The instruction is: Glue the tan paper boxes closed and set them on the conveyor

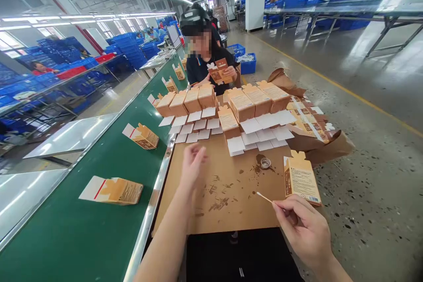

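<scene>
My right hand point(302, 224) pinches a cotton swab point(264, 197) between thumb and fingertips, its white tip pointing left over the cardboard-covered table point(198, 211). Just beyond that hand a folded tan and brown carton point(302, 176) lies at the table's right edge. My left hand point(194, 165) is raised over the left part of the cardboard, slightly blurred, with thumb and fingers apart and nothing visible in it. In front of it stand stacked cartons point(194, 99) with white flaps sticking out. A small clear dish point(265, 163) sits among wet spots right of the middle.
On the left runs a green conveyor belt point(105, 229) with a metal rim, carrying spaced cartons point(123, 190). More stacked cartons point(257, 99) stand at the back right, beside brown wrapping paper point(330, 147). A person point(205, 59) sits opposite, holding a flat carton point(220, 71).
</scene>
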A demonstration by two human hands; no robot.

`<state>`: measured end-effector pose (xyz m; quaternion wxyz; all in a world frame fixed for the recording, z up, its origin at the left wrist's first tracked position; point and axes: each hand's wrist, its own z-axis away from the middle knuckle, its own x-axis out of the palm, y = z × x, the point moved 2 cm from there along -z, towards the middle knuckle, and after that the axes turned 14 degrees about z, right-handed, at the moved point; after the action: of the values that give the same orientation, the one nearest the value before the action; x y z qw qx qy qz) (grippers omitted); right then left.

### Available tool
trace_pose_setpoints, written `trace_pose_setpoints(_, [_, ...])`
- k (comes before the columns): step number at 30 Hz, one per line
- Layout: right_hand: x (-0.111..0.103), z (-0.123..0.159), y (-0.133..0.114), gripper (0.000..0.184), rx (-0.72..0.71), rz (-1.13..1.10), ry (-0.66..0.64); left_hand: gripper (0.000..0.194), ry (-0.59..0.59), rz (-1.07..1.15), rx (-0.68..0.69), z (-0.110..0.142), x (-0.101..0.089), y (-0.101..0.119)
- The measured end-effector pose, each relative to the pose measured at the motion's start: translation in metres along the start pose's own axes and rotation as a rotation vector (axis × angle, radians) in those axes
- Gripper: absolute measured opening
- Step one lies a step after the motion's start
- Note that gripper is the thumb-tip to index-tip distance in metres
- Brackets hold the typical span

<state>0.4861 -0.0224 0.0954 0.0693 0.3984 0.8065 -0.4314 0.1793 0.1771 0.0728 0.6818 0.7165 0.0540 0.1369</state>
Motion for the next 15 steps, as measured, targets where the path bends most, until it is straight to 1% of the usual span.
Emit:
trace_pose_setpoints(1, [-0.001, -0.001, -0.002, 0.021, -0.007, 0.003, 0.004, 0.077, -0.037, -0.028, -0.094, -0.019, 0.034, 0.002])
trace_pose_setpoints(2, [-0.002, -0.002, -0.004, 0.022, -0.01, 0.011, 0.01, 0.079, -0.054, -0.074, -0.158, -0.035, 0.063, 0.005])
trace_pose_setpoints(3, [-0.004, -0.002, -0.006, 0.022, -0.011, 0.023, 0.017, 0.081, -0.07, -0.1, -0.194, -0.049, 0.088, 0.007])
trace_pose_setpoints(4, [-0.007, -0.003, -0.008, 0.022, -0.008, 0.036, 0.022, 0.083, -0.074, -0.131, -0.222, -0.059, 0.108, 0.008])
trace_pose_setpoints(5, [-0.011, -0.003, -0.009, 0.023, 0.003, 0.048, 0.029, 0.084, -0.074, -0.153, -0.237, -0.067, 0.124, 0.008])
trace_pose_setpoints(6, [-0.015, -0.003, -0.01, 0.023, 0.016, 0.06, 0.037, 0.084, -0.073, -0.168, -0.247, -0.072, 0.136, 0.008])
trace_pose_setpoints(7, [-0.019, -0.003, -0.011, 0.023, 0.025, 0.074, 0.047, 0.083, -0.071, -0.182, -0.259, -0.074, 0.144, 0.007])
trace_pose_setpoints(9, [-0.026, -0.003, -0.009, 0.023, 0.031, 0.1, 0.062, 0.076, -0.07, -0.199, -0.271, -0.072, 0.149, 0.004])
trace_pose_setpoints(11, [-0.032, -0.004, -0.005, 0.022, 0.024, 0.126, 0.069, 0.068, -0.073, -0.197, -0.257, -0.061, 0.14, 0.002])
trace_pose_setpoints(13, [-0.036, -0.01, 0.003, 0.021, -0.01, 0.154, 0.067, 0.065, -0.067, -0.196, -0.232, -0.037, 0.119, -0.002])
trace_pose_setpoints(15, [-0.034, -0.02, 0.015, 0.022, -0.062, 0.209, 0.046, 0.064, -0.088, -0.125, -0.179, -0.003, 0.088, -0.007])
